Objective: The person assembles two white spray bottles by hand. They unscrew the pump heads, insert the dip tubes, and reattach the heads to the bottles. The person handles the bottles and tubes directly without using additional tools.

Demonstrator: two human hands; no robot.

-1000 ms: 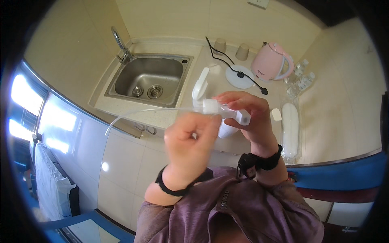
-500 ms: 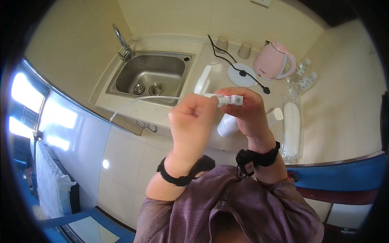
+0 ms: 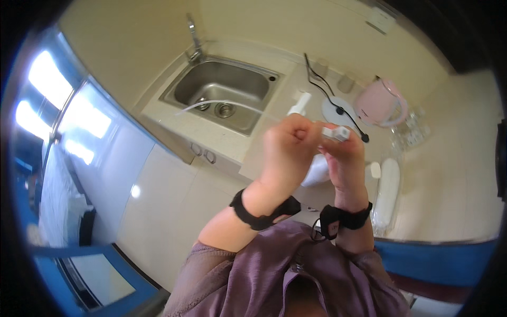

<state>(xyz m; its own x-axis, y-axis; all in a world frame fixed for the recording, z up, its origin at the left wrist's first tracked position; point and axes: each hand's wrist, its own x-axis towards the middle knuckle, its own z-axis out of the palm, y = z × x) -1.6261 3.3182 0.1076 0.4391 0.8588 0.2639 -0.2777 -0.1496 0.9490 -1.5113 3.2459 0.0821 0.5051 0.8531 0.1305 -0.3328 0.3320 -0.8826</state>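
My left hand (image 3: 290,150) is closed in a pinch, with its fingertips against my right hand's fingers. A thin translucent tube (image 3: 227,102) runs out leftward from it toward the sink. My right hand (image 3: 344,156) grips a white spray head (image 3: 338,133), whose square nozzle end points right. Most of the head is hidden by my fingers. Just beyond my left hand is a long white plastic piece (image 3: 300,104); whether it joins the spray head, I cannot tell. A white bottle (image 3: 317,171) shows partly behind my hands.
A steel sink (image 3: 227,87) with a tap (image 3: 194,42) is at the far left. To the right are a pink kettle (image 3: 377,102), its white base (image 3: 334,109) with black cord, two cups (image 3: 346,82), clear bottles (image 3: 414,128), a white-capped container (image 3: 373,170) and a wrapped white roll (image 3: 388,187).
The view has shifted and tilted, so the counter sits differently in the picture. Both hands stay together on the spray head, whose nozzle has turned slightly. The tube now arches over the sink's near side.
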